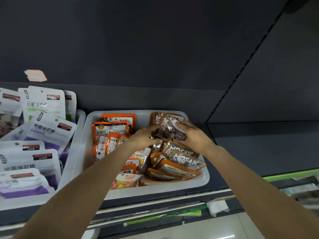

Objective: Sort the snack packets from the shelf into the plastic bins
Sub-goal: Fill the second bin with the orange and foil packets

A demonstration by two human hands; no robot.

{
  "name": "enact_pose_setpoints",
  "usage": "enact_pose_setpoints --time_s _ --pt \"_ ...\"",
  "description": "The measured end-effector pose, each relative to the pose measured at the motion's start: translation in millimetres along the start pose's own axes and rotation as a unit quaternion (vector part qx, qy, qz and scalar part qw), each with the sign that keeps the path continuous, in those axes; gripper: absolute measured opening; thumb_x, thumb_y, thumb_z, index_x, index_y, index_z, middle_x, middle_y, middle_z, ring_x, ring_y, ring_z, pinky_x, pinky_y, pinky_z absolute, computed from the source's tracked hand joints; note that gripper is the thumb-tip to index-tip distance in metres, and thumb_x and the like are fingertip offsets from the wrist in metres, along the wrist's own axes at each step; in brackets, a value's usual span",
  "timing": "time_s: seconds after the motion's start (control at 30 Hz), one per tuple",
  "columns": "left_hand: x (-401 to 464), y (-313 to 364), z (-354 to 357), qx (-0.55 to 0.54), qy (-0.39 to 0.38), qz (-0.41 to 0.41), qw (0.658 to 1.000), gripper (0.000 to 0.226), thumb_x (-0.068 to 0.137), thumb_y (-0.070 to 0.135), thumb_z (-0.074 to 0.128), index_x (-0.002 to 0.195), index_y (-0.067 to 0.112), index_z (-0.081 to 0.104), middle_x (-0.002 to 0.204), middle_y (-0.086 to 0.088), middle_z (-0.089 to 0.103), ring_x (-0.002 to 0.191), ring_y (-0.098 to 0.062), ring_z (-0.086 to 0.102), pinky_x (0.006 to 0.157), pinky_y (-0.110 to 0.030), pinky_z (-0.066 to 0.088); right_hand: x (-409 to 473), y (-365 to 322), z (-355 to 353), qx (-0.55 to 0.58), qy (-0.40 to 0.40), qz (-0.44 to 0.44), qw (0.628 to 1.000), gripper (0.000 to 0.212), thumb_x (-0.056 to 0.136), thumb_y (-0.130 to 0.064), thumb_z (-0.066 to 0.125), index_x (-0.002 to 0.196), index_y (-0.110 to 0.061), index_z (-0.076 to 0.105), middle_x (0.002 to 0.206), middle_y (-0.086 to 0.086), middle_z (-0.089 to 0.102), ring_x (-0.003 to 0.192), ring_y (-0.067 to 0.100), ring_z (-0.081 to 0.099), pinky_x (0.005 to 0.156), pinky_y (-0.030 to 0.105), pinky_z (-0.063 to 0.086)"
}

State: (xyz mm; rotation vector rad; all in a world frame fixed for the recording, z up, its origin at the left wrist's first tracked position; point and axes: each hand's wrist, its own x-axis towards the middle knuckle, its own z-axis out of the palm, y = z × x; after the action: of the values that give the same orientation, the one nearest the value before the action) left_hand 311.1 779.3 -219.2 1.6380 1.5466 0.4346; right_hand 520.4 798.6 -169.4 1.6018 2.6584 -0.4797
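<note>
Fingers of both hands gripping brown snack packet (168,132) over back right of grey bin (196,182): left hand (144,137) pinching left edge, right hand (193,134) curling over right edge. Packet's long axis running left-right between hands, hovering above stacked brown packets (183,160); orange packets (112,133) filling left half.

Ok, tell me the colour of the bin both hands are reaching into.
The bin is pale grey-white plastic, seen in the head view.

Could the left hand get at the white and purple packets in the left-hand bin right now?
Probably not at once: the left hand and right hand both grip a brown packet. Nothing covers the white and purple packets.
</note>
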Motion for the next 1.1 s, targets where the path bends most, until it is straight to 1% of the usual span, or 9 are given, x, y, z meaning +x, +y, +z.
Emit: enact_pose_setpoints --time_s 0.13,0.3,0.4,0.53,0.7,0.83,0.93,1.0,1.1 --pt "-4 -4 0 0.064 0.000 -0.018 0.998 0.078 0.085 0.037 0.066 0.148 0.035 0.020 0.151 -0.003 0.031 0.137 -0.026 0.032 0.109 -0.043 0.034 -1 2 -1 -0.014 -0.023 0.011 1.000 0.091 0.083 -0.042 0.068 0.152 -0.019 0.012 0.155 -0.006 0.012 0.139 0.015 0.024 0.110 0.029 0.032" --pt "0 -9 4 0.129 -0.031 -0.058 0.990 0.070 0.081 0.047 0.067 0.140 0.023 0.036 0.137 -0.003 0.049 0.123 -0.024 0.047 0.101 -0.042 0.041 -8 7 -1 0.006 -0.027 0.037 0.999 0.103 0.078 -0.049 0.071 0.152 -0.017 0.007 0.153 -0.003 0.011 0.138 0.018 0.024 0.110 0.035 0.033" --pt "2 -10 8 0.092 -0.002 -0.062 0.994 0.066 0.082 0.043 0.068 0.137 0.021 0.041 0.130 -0.001 0.055 0.116 -0.021 0.052 0.098 -0.040 0.044 -9 7 0 0.005 -0.031 0.040 0.999 0.105 0.078 -0.048 0.072 0.152 -0.018 0.004 0.153 -0.004 0.009 0.137 0.019 0.022 0.109 0.037 0.034" --pt "2 -7 12 -0.020 0.032 -0.043 0.998 0.046 0.083 0.026 0.071 0.126 0.017 0.056 0.102 0.005 0.064 0.100 -0.015 0.061 0.091 -0.034 0.050 -10 6 1 0.010 -0.018 0.039 0.999 0.105 0.078 -0.047 0.072 0.152 -0.019 0.004 0.154 -0.004 0.009 0.137 0.020 0.023 0.109 0.037 0.034" --pt "1 -1 15 0.110 0.036 -0.037 0.993 0.023 0.088 0.027 0.065 0.109 0.020 0.063 0.114 0.001 0.061 0.104 -0.017 0.058 0.091 -0.034 0.048 -15 5 3 0.012 0.010 0.037 0.999 0.104 0.078 -0.042 0.073 0.152 -0.017 0.005 0.154 -0.004 0.008 0.136 0.021 0.025 0.107 0.039 0.037" --pt "-2 0 16 0.077 0.040 -0.013 0.996 0.007 0.089 0.020 0.063 0.096 0.018 0.062 0.107 -0.001 0.064 0.099 -0.017 0.060 0.090 -0.036 0.050 -19 7 6 0.031 0.051 0.051 0.997 0.086 0.086 -0.033 0.067 0.151 -0.017 0.013 0.154 -0.003 0.015 0.137 0.021 0.028 0.109 0.039 0.036" --pt "-9 3 13 0.015 0.087 0.007 0.996 0.013 0.091 0.020 0.060 0.102 0.013 0.061 0.098 -0.001 0.060 0.085 -0.015 0.057 0.071 -0.026 0.048 -25 9 9 0.038 0.078 0.050 0.995 0.070 0.092 -0.029 0.060 0.150 -0.018 0.022 0.152 -0.005 0.024 0.136 0.017 0.032 0.106 0.034 0.039" --pt "-11 4 12 0.006 0.117 0.013 0.993 0.017 0.093 0.019 0.057 0.107 0.009 0.060 0.098 0.000 0.056 0.088 -0.013 0.053 0.073 -0.022 0.041 -29 11 11 0.059 0.090 0.063 0.992 0.073 0.089 -0.034 0.063 0.149 -0.019 0.025 0.151 -0.005 0.026 0.135 0.016 0.032 0.107 0.035 0.037" --pt "-11 4 11 0.025 0.112 -0.001 0.993 0.017 0.095 0.016 0.054 0.109 0.009 0.058 0.110 -0.007 0.059 0.099 -0.018 0.055 0.079 -0.023 0.040 -35 13 13 0.091 0.065 0.083 0.990 0.082 0.085 -0.037 0.067 0.150 -0.020 0.021 0.151 -0.004 0.023 0.136 0.017 0.030 0.110 0.035 0.034"
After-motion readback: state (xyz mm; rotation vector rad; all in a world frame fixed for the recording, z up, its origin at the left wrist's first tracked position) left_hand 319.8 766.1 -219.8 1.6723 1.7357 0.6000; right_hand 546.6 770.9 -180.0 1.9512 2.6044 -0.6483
